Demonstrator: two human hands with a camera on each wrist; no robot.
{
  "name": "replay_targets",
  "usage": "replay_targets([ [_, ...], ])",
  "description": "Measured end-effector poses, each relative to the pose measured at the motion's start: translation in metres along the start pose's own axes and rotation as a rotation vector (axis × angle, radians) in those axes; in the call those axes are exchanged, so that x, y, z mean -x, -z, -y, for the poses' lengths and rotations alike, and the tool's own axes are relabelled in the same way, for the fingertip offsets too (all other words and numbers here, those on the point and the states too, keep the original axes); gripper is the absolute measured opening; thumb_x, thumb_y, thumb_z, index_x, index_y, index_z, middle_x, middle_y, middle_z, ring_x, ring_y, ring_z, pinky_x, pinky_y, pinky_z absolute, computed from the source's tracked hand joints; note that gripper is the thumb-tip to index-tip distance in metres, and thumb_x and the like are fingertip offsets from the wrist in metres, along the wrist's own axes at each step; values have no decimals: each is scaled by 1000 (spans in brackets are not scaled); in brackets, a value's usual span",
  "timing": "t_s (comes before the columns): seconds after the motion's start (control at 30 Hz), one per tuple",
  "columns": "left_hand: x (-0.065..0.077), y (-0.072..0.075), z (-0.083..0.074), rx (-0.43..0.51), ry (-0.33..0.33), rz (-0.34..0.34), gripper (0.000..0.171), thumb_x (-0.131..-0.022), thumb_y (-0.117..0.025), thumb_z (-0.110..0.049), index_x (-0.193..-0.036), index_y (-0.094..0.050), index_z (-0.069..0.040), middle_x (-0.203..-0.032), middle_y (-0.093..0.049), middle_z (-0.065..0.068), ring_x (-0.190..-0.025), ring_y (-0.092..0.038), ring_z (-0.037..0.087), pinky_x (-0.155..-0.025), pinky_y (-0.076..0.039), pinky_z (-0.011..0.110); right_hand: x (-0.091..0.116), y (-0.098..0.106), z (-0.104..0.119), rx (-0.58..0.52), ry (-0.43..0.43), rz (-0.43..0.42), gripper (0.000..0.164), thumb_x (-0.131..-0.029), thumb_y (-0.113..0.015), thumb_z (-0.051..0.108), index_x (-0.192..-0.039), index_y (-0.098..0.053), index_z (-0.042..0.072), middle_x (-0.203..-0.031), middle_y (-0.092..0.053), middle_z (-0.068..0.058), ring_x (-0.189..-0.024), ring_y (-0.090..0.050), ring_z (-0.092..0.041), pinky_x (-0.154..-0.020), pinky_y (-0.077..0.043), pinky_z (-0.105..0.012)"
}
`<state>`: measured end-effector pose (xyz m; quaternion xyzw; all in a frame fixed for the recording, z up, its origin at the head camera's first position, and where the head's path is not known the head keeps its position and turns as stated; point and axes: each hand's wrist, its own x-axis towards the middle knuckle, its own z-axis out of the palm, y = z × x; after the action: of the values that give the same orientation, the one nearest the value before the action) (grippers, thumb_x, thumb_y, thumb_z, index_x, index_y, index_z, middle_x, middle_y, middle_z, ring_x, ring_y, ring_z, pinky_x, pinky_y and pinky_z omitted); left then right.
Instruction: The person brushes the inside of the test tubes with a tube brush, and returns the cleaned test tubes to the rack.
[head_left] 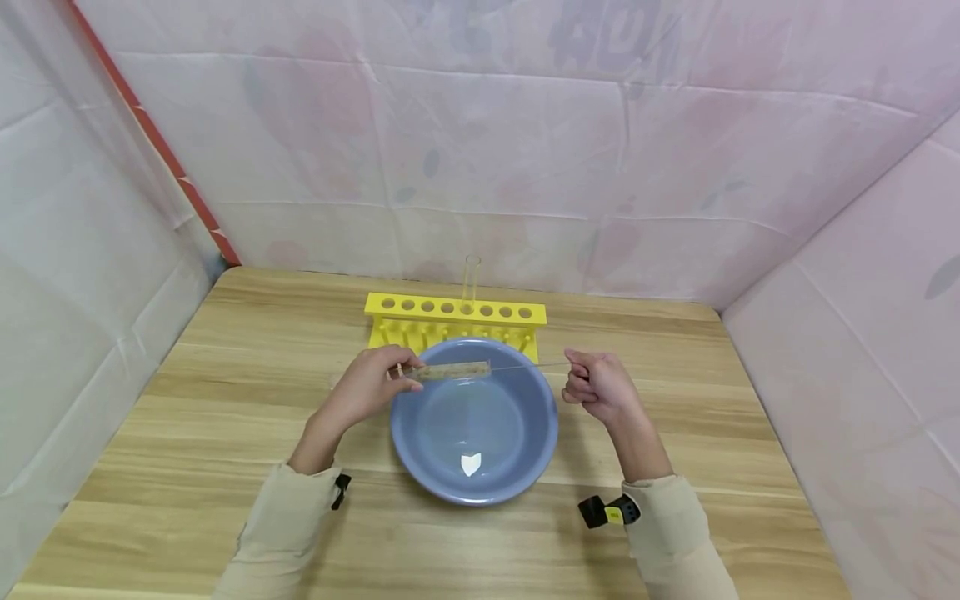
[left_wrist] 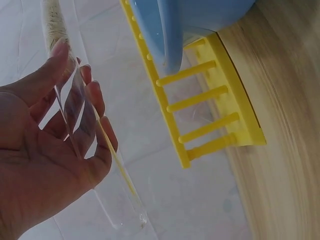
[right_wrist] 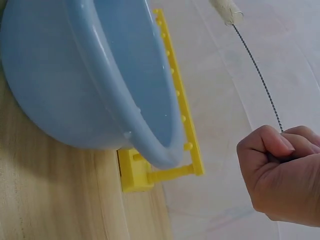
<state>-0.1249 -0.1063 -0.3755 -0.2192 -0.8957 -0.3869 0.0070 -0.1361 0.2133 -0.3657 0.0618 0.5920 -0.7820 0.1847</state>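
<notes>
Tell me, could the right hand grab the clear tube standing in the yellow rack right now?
Probably not: the right hand is busy holding the brush wire. Once freed, reaching looks feasible, since the standing tube rises above the rack.

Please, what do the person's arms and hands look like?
The left hand and right hand are ungloved. The left sleeve and right sleeve are beige. A black piece shows at the left one; a black device with a yellow patch is at the right one.

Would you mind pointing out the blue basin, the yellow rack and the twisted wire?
Blue basin (right_wrist: 50, 85), right wrist view: outer wall.
Yellow rack (head_left: 437, 307), head view: top plate, between two holes.
Twisted wire (right_wrist: 259, 72), right wrist view: midway along bare length.
</notes>
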Motion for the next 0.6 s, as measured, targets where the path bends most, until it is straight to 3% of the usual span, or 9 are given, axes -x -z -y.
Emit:
replay_targets([
  [0.13,0,0,3,21,-13,5,17,-75,-74,-9,-90,-67,-5,-78,-61,1,-67,-51,12,-59,-44,25,1,3,-1,19,48,-5,48,-97,-37,6,-50,-34,10,-41,-29,5,-38,-21,-8,-47,-22,-23],
  [0.4,4,7,10,130,-25,62,15,-77,-71,-8,-91,-68,-1,-76,-59,-1,-70,-53,14,-60,-44,26,2,9,-3,225,281,-45,45,-98,-43,13,-53,-38,5,-48,-36,1,-46,-34,-9,-50,-28,-21],
  [0.47,4,7,10,129,-15,69,16,-77,-71,-8,-91,-68,-1,-76,-59,-1,-70,-53,14,-60,-44,25,2,9,-3,237,283,-49,46,-97,-43,13,-53,-38,5,-48,-36,1,-45,-33,-9,-49,-27,-21],
  [0.6,4,6,8,85,-4,49,16,-76,-72,-6,-91,-68,-1,-74,-59,-1,-67,-52,14,-58,-44,25,2,12,-1,149,179,-22,49,-98,-40,9,-49,-33,8,-42,-32,3,-40,-26,-8,-47,-23,-23],
])
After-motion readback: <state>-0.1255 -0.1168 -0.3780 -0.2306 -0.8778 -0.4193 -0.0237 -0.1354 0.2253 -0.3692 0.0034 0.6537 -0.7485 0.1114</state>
